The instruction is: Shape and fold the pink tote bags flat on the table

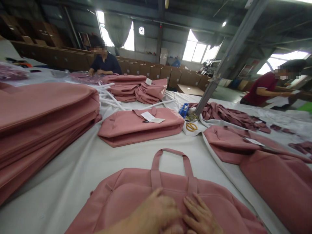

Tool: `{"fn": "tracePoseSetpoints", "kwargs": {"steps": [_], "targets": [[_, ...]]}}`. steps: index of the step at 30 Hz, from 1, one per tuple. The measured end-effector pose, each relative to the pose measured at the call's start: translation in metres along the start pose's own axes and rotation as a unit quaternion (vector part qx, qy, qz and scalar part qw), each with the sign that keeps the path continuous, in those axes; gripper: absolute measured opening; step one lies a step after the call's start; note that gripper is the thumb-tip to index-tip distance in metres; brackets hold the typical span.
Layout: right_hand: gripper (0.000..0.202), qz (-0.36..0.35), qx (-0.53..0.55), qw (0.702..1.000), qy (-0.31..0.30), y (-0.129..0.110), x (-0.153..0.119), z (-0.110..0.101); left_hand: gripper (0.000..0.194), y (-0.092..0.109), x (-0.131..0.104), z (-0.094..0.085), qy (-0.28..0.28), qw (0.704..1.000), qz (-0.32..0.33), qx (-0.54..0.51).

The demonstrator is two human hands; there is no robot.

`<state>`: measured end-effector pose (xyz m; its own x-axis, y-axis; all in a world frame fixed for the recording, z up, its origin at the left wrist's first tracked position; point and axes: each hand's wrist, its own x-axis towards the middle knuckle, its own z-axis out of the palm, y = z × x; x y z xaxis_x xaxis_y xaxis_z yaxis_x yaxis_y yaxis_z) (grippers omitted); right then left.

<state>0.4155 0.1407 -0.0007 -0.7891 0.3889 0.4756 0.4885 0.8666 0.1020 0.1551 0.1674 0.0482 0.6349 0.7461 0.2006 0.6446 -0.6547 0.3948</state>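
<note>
A pink handbag [131, 195] lies flat on the white-covered table right in front of me, its handle loop [171, 151] pointing away. My left hand [156, 213] is over the middle of the bag, just below the base of one strap. Its fingers are curled and slightly blurred, and what they grip, if anything, is hidden. Beside it, my right hand [201, 216] rests on the bag below the other strap, fingers stretched out and lying flat. Both hands are partly cut off by the lower edge of the view.
Another pink bag with white tags [152, 117] lies beyond mine. Stacked pink bags [48, 110] rise at left; more bags [275, 169] lie at right. Yellow-handled scissors [191, 126] and a blue tape dispenser [184, 110] sit by a metal post [224, 58]. Two people work farther off.
</note>
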Motion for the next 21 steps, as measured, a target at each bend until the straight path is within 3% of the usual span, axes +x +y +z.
{"fn": "tracePoseSetpoints", "kwargs": {"steps": [2, 4, 7, 10, 12, 15, 18, 21], "targets": [[0.027, 0.015, 0.035, 0.999, 0.011, 0.012, 0.017, -0.007, 0.044, -0.025, 0.028, -0.030, -0.008, 0.995, -0.088, -0.034], [0.031, 0.076, 0.042, 0.996, 0.022, 0.033, 0.036, -0.009, 0.057, -0.056, 0.053, -0.042, -0.100, 0.974, -0.197, -0.044], [0.041, 0.193, 0.026, 0.980, 0.038, 0.074, 0.057, 0.007, 0.083, -0.096, 0.073, -0.033, -0.285, 0.927, -0.242, -0.042], [0.043, 0.282, 0.053, 0.957, -0.037, 0.118, 0.068, 0.038, 0.088, -0.110, 0.076, -0.023, -0.352, 0.902, -0.241, -0.065], [0.049, 0.321, 0.091, 0.935, -0.122, 0.137, 0.076, 0.055, 0.084, -0.106, 0.072, -0.027, -0.346, 0.903, -0.246, -0.065], [0.062, 0.334, 0.174, 0.892, -0.252, 0.146, 0.092, 0.066, 0.076, -0.087, 0.060, -0.045, -0.280, 0.928, -0.245, -0.041], [0.065, 0.297, 0.242, 0.864, -0.328, 0.135, 0.111, 0.055, 0.063, -0.062, 0.046, -0.068, -0.203, 0.955, -0.216, -0.021], [0.058, 0.274, 0.315, 0.820, -0.393, 0.119, 0.123, 0.037, 0.045, -0.035, 0.037, -0.094, -0.169, 0.963, -0.206, -0.031]]}}
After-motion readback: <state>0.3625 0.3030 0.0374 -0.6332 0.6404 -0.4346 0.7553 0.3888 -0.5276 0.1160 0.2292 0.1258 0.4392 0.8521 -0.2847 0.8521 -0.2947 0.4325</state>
